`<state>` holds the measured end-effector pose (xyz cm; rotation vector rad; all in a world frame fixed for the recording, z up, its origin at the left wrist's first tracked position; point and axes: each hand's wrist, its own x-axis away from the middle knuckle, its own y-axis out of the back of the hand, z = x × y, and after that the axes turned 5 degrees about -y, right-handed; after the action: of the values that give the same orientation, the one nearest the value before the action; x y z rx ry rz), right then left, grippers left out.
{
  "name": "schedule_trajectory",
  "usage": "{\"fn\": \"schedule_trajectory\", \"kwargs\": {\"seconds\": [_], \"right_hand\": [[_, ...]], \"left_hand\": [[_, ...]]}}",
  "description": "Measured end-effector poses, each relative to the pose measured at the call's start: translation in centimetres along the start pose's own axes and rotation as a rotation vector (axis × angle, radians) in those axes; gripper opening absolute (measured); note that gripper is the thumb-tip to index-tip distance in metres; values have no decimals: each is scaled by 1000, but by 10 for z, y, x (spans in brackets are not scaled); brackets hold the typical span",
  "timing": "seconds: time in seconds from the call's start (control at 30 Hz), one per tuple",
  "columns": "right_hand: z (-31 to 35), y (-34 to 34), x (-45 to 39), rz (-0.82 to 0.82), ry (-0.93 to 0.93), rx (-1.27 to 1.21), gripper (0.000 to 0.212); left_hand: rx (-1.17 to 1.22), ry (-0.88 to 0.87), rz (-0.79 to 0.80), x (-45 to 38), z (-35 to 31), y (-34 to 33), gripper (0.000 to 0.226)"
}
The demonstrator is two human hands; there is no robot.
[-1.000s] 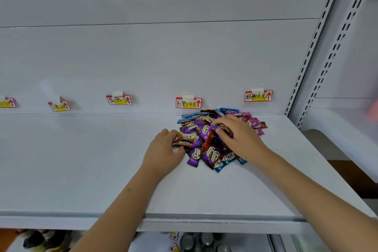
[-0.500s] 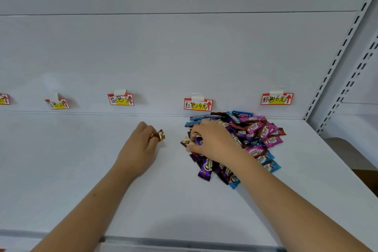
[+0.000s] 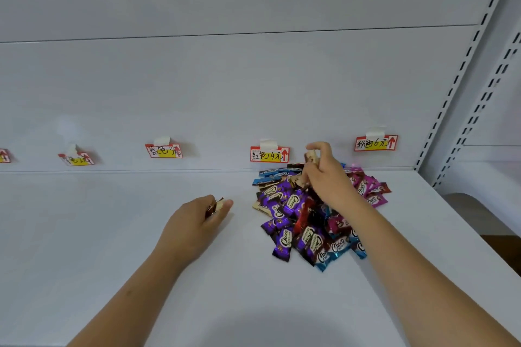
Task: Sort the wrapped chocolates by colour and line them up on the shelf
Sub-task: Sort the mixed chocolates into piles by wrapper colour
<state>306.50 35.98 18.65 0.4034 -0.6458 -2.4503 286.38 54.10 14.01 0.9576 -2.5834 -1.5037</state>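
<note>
Fingers of the left hand (image 3: 194,222) pinch a brown chocolate (image 3: 216,205) at nine o'clock from the pile (image 3: 304,217); the right hand (image 3: 327,177) grips a pale chocolate (image 3: 311,156) above the white shelf (image 3: 112,234).

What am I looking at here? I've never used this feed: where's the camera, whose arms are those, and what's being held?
There is no machine: a person works bare-handed, and the one camera sits on their head, looking forward and down. The white shelf carries a pile of wrapped chocolates in purple, blue, pink and red. Price tags are taped along the back wall. The left hand holds one small wrapped chocolate out to the left of the pile. The right hand is raised over the pile, pinching light-coloured wrappers; how many, I cannot tell.
</note>
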Motion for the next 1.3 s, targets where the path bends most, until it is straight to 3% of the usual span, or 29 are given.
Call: {"fn": "schedule_trajectory", "kwargs": {"seconds": [0.13,0.2,0.3,0.43,0.57,0.7,0.8,1.07,1.3], "right_hand": [[-9,16,-9,-17,-2,-38,27],[-12,18,-9,-10,55,73,27],[-17,19,-10,25,143,334,26],[-26,26,-11,74,119,441,28],[-32,30,-10,161,133,511,25],[-34,28,-12,196,124,497,34],[-36,25,-15,195,130,512,36],[-38,20,-19,137,131,471,16],[-36,29,-16,38,92,374,11]], "left_hand": [[28,20,-99,-2,3,-2,41],[107,52,-121,-7,3,-4,28],[158,39,-83,-21,-13,-16,27],[340,29,-58,-49,-55,-46,12],[234,-32,-37,-79,-85,-69,22],[139,-54,-42,-86,-88,-89,24],[197,-16,-55,-89,-85,-92,18],[475,82,-47,-90,-81,-87,13],[357,60,45,-90,-73,-78,18]]}}
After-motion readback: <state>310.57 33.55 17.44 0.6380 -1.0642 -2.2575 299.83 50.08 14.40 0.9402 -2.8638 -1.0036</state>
